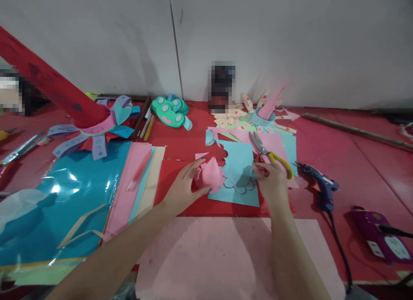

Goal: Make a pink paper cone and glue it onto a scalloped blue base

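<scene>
A small pink paper cone (211, 175) stands near the middle, with my left hand (185, 182) curled around its left side, thumb in front. Beneath and to the right of the cone lies a light blue paper sheet (240, 162) with scalloped outlines drawn on it. At this sheet's right edge is my right hand (271, 177), its fingers bent together; whatever they hold is too small to make out. Yellow-handled scissors (280, 164) lie just behind my right hand, blades pointing back, on pink paper (274, 143).
A blue glue gun (322, 188) and a purple power strip (380, 235) lie right. Paper crowns stand back left (97, 123) and back right (264, 119). Green paper cutouts (171, 113) lie behind; a glossy blue sheet (77, 192) is left, a pale pink sheet (206, 257) in front.
</scene>
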Tool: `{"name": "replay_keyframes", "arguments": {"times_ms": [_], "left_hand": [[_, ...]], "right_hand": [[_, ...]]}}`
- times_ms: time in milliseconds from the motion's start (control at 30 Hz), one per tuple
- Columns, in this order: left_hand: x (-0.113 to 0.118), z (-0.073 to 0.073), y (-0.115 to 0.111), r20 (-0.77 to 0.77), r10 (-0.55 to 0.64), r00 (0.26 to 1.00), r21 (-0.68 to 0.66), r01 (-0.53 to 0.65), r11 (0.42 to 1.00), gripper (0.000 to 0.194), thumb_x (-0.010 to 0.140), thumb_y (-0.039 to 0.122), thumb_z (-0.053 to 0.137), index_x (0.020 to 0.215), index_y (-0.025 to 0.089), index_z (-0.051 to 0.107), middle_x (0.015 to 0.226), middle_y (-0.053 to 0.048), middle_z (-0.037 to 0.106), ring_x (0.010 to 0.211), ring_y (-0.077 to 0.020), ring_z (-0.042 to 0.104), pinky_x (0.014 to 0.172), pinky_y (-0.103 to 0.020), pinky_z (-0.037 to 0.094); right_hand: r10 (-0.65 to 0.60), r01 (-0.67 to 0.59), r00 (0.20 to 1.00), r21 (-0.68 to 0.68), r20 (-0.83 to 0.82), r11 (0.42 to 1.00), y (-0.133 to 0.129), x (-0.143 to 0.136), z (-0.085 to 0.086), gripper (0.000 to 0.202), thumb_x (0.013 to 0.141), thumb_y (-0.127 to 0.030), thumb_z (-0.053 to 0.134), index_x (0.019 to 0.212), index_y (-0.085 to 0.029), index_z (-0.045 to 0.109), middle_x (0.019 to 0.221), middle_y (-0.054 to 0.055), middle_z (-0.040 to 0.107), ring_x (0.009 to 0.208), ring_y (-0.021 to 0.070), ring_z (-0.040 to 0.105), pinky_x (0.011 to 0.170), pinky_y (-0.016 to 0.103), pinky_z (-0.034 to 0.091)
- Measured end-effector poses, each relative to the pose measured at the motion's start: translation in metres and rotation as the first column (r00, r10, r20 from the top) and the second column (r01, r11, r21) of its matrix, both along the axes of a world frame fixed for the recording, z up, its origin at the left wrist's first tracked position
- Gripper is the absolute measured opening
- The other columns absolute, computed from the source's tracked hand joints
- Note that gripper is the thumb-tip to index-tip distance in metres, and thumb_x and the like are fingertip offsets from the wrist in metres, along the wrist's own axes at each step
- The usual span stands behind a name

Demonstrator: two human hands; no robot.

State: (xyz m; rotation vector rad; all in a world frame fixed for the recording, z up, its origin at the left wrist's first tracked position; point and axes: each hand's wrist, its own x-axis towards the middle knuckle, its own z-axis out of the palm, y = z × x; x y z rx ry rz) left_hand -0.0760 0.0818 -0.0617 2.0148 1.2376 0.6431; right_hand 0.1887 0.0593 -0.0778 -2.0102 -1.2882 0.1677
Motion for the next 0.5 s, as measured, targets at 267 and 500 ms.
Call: {"name": "replay_keyframes", "arguments": {"times_ms": [267, 500], "left_hand": [[0.000, -0.013, 0.003, -0.096, -0.029, 0.995, -0.057, 0.023, 0.998, 0.071, 0.081, 0.029, 0.066, 0.142, 0.033, 0.029, 0.142, -0.005, 0.048, 0.130, -0.0258, 0.045, 0.105, -0.044, 0.041], [0.002, -0.006, 0.004, -0.069, -0.044, 0.997, -0.066, 0.040, 0.997, 0.070, 0.080, 0.026, 0.067, 0.140, 0.032, 0.031, 0.142, -0.006, 0.048, 0.130, -0.0250, 0.046, 0.105, -0.045, 0.042]], "right_hand": [[0.037, -0.036, 0.996, -0.013, 0.076, 0.999, 0.000, -0.002, -0.011, 0.032, 0.078, -0.043, 0.059, 0.089, -0.017, 0.073, 0.090, 0.013, 0.059, 0.090, 0.0282, 0.056, 0.081, 0.044, 0.045], [0.077, -0.088, 0.984, 0.061, 0.163, 0.994, 0.002, -0.001, -0.021, 0.031, 0.081, -0.048, 0.058, 0.086, -0.018, 0.069, 0.100, 0.015, 0.063, 0.100, 0.0304, 0.053, 0.088, 0.048, 0.041]]}}
